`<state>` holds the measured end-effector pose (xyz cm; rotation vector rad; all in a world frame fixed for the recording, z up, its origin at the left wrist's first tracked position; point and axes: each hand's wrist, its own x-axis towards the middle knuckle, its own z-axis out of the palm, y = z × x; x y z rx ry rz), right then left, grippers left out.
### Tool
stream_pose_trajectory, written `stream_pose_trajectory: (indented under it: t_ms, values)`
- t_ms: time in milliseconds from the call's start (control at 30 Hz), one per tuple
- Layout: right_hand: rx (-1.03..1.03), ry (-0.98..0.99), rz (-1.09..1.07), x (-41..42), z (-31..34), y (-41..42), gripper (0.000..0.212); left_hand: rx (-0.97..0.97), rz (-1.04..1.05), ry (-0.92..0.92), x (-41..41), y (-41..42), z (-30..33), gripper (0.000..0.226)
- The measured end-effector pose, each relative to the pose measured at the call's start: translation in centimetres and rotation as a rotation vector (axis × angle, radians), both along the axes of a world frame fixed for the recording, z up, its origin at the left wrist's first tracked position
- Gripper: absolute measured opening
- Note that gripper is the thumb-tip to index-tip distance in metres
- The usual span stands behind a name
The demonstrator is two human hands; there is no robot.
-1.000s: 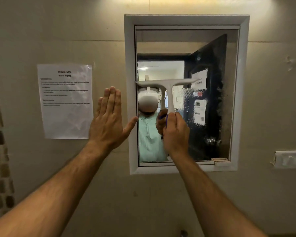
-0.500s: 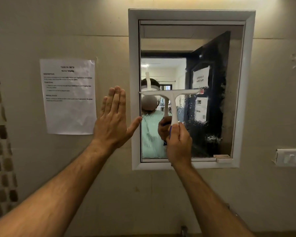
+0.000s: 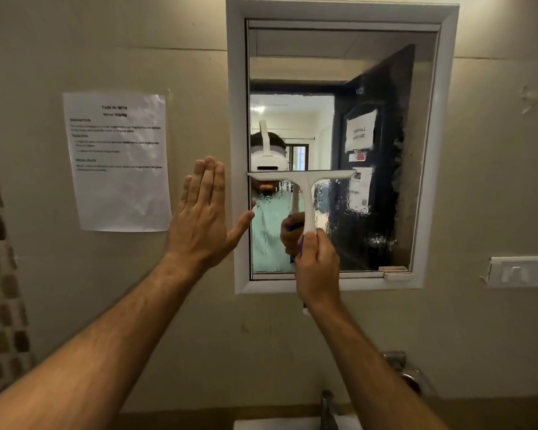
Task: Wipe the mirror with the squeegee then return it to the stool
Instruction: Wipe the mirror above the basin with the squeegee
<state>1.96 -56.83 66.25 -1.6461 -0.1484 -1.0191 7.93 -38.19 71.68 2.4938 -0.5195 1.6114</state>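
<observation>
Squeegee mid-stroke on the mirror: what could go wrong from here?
1. The white T-shaped squeegee blade covers only the left part of the white-framed wall mirror; the right strip may stay wet.
2. The right hand grips low on the handle, so the blade might tilt and streak.

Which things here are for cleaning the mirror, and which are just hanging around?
For the job:
squeegee, held by the right hand
mirror, still wet below the blade
left hand, flat on the wall beside the frame

Just there:
printed paper sheet
switch plate
tap
</observation>
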Motion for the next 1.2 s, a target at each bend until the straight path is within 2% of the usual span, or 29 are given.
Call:
stream_pose_trajectory:
  t_ms: [267, 433, 600, 867, 933, 1033, 1067, 1167, 1200]
  values:
    - [0.012, -0.008, 0.034, 0.1, 6.3, -0.3, 0.033, -0.018, 0.018, 0.009, -0.1, -0.1, 0.2, 0.098]
    - [-0.011, 0.043, 0.018, 0.9, 1.6, -0.7, 0.026, -0.019, 0.02, 0.028, -0.5, -0.1, -0.7, 0.099]
    - [0.0, 0.07, 0.077, 0.3, -3.2, -0.5, 0.028, -0.013, 0.027, 0.038, -0.7, 0.0, -1.4, 0.099]
    - [0.076, -0.014, 0.118, 1.1, 3.7, -0.5, 0.03, -0.058, 0.015, 0.047, -0.3, -1.0, -1.7, 0.098]
    - [0.076, -0.012, 0.111, 1.9, 2.3, -0.5, 0.036, -0.061, 0.001, 0.056, -0.2, -1.4, -2.6, 0.098]
    - [0.062, 0.05, 0.103, 2.8, -1.9, -0.6, 0.065, -0.031, -0.008, 0.065, -0.1, -1.4, -3.8, 0.098]
    - [0.058, 0.063, 0.113, 2.5, -3.2, -0.6, 0.063, -0.028, -0.008, 0.066, -0.1, -1.3, -3.9, 0.097]
    - [0.085, 0.047, 0.123, 1.0, -5.0, -0.4, 0.032, -0.025, -0.006, 0.068, -0.1, -0.7, -3.4, 0.098]
    - [0.103, 0.049, 0.125, 0.9, -4.9, -0.4, 0.03, -0.022, -0.004, 0.065, -0.1, -0.5, -3.1, 0.098]
